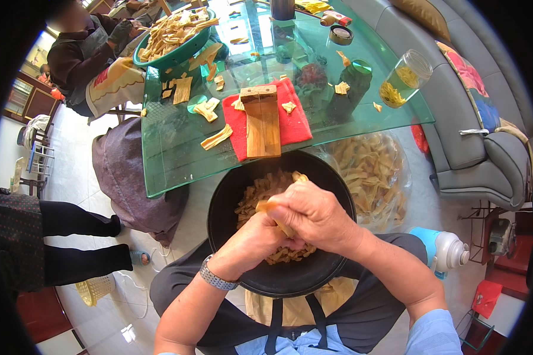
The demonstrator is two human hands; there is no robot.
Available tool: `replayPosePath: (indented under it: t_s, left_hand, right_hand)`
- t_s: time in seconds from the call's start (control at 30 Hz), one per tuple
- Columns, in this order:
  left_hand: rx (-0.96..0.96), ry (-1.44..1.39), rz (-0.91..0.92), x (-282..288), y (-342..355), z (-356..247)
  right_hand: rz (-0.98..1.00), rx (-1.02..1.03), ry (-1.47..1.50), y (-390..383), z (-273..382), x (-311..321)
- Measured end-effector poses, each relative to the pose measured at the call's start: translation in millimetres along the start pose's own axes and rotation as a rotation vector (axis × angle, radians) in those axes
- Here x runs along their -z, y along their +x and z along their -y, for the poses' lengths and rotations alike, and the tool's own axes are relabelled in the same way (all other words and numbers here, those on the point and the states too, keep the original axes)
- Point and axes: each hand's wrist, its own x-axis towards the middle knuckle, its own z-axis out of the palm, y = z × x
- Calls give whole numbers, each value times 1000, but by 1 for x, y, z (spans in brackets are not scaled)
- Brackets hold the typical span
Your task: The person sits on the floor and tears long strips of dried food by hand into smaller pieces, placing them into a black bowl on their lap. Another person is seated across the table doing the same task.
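Note:
My left hand (pixel 256 236), with a metal watch on its wrist, and my right hand (pixel 314 214) meet over a black basin (pixel 333 184) between my knees. Both are closed around a pale yellow dried strip (pixel 285 228), whose ends stick out from the fingers; my fingers hide much of it. Below them, small cut pieces (pixel 254 195) of the same stuff lie heaped in the basin. Just beyond the basin, a wooden block tool (pixel 262 127) rests on a folded red cloth (pixel 293 121) at the edge of the glass table (pixel 177 160).
Loose strips (pixel 182 90) are scattered on the table; a green basin (pixel 186 50) is heaped with more. A glass jar (pixel 405 78) stands right. A clear bag (pixel 373 177) of pieces lies beside my basin. A person (pixel 80 59) sits far left; another's legs (pixel 80 239) are nearer.

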Motion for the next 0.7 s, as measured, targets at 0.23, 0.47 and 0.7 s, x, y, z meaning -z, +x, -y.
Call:
replayPosePath:
  t_s: [0.23,0.47,0.7]
  left_hand:
    - [40,385,-134,10,-8,-17]
    - [-285,741,-344,21,-5,0]
    - [-497,848,-271,24,-5,-7]
  right_hand:
    - [120,-368,-113,2,-14,8]
    - [375,-900,652,1,-29,17]
    - [457,-1086,689,9,-29,21]
